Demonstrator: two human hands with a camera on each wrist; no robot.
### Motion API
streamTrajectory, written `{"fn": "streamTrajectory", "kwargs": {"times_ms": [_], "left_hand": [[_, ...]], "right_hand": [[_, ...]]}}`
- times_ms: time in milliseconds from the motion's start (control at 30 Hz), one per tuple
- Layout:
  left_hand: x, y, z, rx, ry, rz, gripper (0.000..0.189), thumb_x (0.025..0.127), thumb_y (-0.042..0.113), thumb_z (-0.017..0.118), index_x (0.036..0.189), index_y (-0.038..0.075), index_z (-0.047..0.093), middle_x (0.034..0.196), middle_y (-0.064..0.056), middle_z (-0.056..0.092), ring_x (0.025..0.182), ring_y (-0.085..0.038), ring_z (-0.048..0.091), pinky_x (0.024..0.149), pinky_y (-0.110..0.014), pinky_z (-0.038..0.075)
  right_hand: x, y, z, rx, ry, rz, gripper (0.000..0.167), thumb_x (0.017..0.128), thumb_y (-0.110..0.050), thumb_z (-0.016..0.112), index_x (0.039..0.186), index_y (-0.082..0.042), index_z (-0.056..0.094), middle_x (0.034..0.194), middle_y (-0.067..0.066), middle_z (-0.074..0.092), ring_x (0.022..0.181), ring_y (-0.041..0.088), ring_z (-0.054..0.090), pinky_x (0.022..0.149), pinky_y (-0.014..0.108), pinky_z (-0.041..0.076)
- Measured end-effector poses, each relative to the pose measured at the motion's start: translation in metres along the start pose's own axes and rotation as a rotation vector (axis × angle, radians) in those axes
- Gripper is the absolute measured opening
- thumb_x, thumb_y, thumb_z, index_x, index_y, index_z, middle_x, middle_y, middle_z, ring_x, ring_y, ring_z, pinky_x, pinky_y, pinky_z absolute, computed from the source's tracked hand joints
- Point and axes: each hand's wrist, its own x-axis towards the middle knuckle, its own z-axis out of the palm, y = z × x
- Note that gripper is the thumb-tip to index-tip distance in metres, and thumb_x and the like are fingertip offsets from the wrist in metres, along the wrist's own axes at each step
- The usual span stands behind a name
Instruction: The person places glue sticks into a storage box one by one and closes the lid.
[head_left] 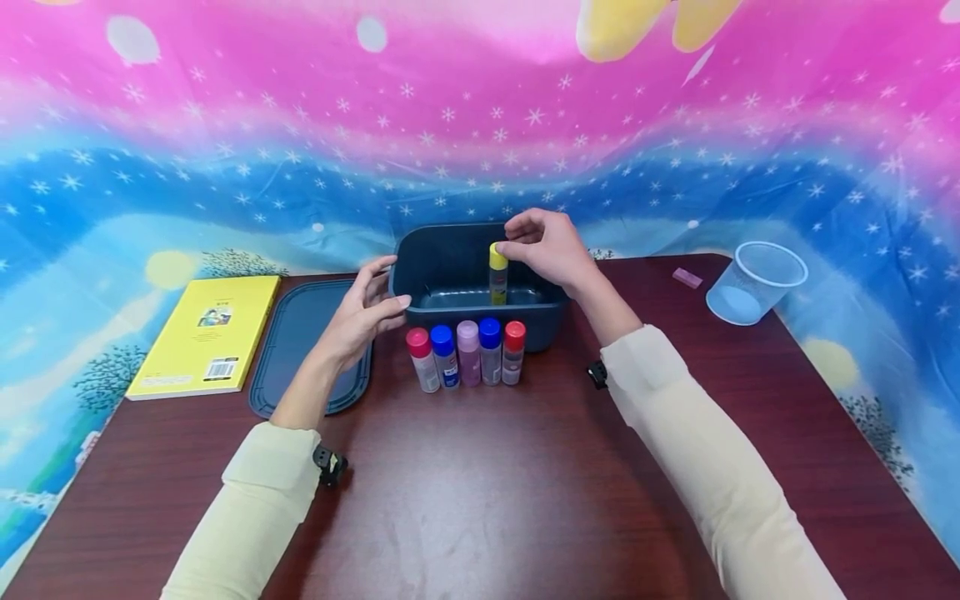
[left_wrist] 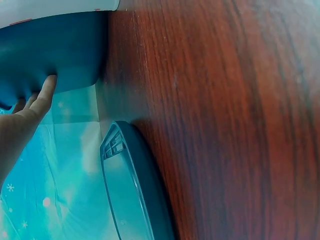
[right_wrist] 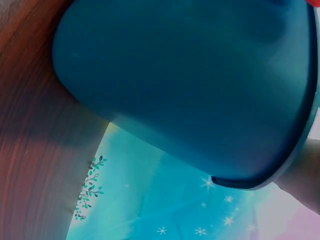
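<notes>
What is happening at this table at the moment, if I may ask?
A person's right hand is holding a small yellow-capped bottle by its cap in the opening of a dark storage bin. The left hand rests on the bin's left end. Five more capped bottles stand in a row in front of the bin. Its likely lid lies to the left, beside a yellow book; a mesh pen cup is at the right.
</notes>
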Motion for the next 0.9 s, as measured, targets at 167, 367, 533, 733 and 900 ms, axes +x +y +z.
{"fn": "streamTrajectory", "kwargs": {"times_ms": [167, 367, 533, 733, 900], "left_hand": [[0.0, -0.001, 0.001, 0.001, -0.001, 0.003, 0.072, 0.099, 0.016, 0.063, 0.159, 0.02, 0.023, 0.168, -0.011, 0.013, 0.143, -0.039, 0.034, 0.11, -0.058, 0.038], [-0.001, 0.0, 0.001, -0.007, 0.003, 0.007, 0.072, 0.099, 0.015, 0.062, 0.159, 0.02, 0.024, 0.167, -0.011, 0.015, 0.143, -0.042, 0.033, 0.11, -0.058, 0.038], [-0.001, 0.0, 0.0, -0.005, 0.005, 0.004, 0.073, 0.098, 0.017, 0.065, 0.159, 0.021, 0.024, 0.167, -0.011, 0.015, 0.143, -0.041, 0.034, 0.11, -0.058, 0.039], [-0.001, 0.001, 0.001, -0.01, 0.006, 0.0, 0.073, 0.098, 0.017, 0.065, 0.159, 0.021, 0.024, 0.167, -0.011, 0.017, 0.143, -0.039, 0.035, 0.11, -0.058, 0.039], [0.0, 0.001, 0.0, -0.01, 0.007, -0.001, 0.073, 0.098, 0.017, 0.065, 0.159, 0.02, 0.024, 0.167, -0.011, 0.017, 0.143, -0.039, 0.034, 0.11, -0.058, 0.039]], "right_hand": [[-0.012, 0.0, -0.003, 0.022, 0.001, -0.016, 0.037, 0.095, -0.02, 0.073, 0.126, -0.001, 0.064, 0.119, 0.013, 0.066, 0.108, 0.026, 0.062, 0.096, 0.041, 0.053], [-0.024, -0.002, -0.011, 0.028, -0.005, -0.053, 0.038, 0.095, -0.022, 0.074, 0.128, -0.006, 0.064, 0.122, 0.011, 0.066, 0.11, 0.024, 0.062, 0.096, 0.043, 0.052], [-0.034, -0.003, -0.016, 0.032, -0.024, -0.109, 0.04, 0.094, -0.022, 0.074, 0.13, -0.006, 0.063, 0.124, 0.009, 0.066, 0.112, 0.022, 0.062, 0.096, 0.044, 0.052], [-0.048, -0.004, -0.018, 0.032, -0.045, -0.162, 0.038, 0.094, -0.016, 0.074, 0.129, -0.004, 0.064, 0.12, 0.011, 0.067, 0.11, 0.022, 0.063, 0.09, 0.039, 0.053], [-0.057, -0.003, -0.019, 0.014, -0.049, -0.181, 0.036, 0.094, -0.015, 0.074, 0.127, -0.004, 0.065, 0.117, 0.01, 0.068, 0.107, 0.021, 0.064, 0.083, 0.032, 0.055]]}}
